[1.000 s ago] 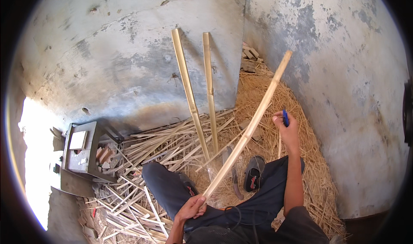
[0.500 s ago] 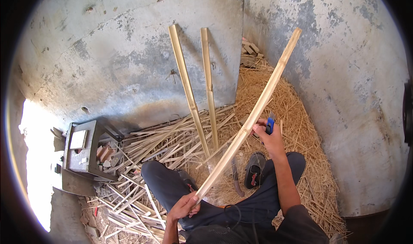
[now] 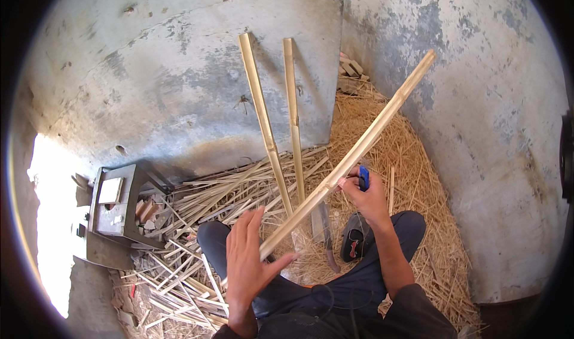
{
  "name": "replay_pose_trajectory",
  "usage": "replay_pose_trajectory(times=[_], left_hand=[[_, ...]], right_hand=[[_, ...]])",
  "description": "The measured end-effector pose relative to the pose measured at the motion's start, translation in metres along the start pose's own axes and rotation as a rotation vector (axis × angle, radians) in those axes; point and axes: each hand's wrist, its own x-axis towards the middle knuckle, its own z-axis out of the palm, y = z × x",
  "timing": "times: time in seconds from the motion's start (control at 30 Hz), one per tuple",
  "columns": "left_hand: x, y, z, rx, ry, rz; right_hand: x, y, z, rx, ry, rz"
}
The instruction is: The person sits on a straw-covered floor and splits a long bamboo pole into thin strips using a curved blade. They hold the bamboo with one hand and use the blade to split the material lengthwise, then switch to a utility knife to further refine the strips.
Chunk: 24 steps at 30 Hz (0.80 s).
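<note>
A long split bamboo strip point(image 3: 366, 139) slants from my lap up toward the right wall. My right hand point(image 3: 372, 202) pinches it near its middle, and a blue utility knife point(image 3: 363, 177) is held in the same hand; its blade is hard to make out. My left hand point(image 3: 246, 256) is open beside the strip's lower end, fingers spread and thumb apart. It partly covers that end, and whether the palm touches it cannot be told. Two more bamboo strips, one point(image 3: 258, 93) left and one point(image 3: 290, 81) right, lean against the far wall.
Cut bamboo slats point(image 3: 239, 180) lie heaped at left, and shavings point(image 3: 430, 237) cover the floor at right. A dark wooden stool-like frame point(image 3: 130, 183) lies on its side. Between my legs is a dark long tool point(image 3: 327, 237). Broken bricks point(image 3: 351, 68) sit in the corner.
My left hand has let go of the strip's lower end and opened, moving up slightly. The strip has tilted lower, and my right hand has shifted left and down with it.
</note>
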Motion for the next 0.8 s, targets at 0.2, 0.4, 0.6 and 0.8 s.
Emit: replay_pose_trajectory(times=[0.2, 0.4, 0.6, 0.8], left_hand=[[0.036, -0.020, 0.063, -0.252, -0.254, -0.098], [0.021, -0.022, 0.068, -0.721, -0.307, -0.284], [0.011, -0.033, 0.079, -0.774, -0.276, -0.461], [0.007, -0.038, 0.084, -0.879, -0.273, -0.502]], right_hand=[[-0.005, -0.015, -0.004, 0.055, -0.072, 0.143], [-0.024, -0.018, -0.042, 0.636, -0.273, 0.220], [-0.033, -0.010, -0.050, 0.596, -0.159, 0.177], [-0.044, -0.007, -0.040, 0.413, -0.111, 0.089]])
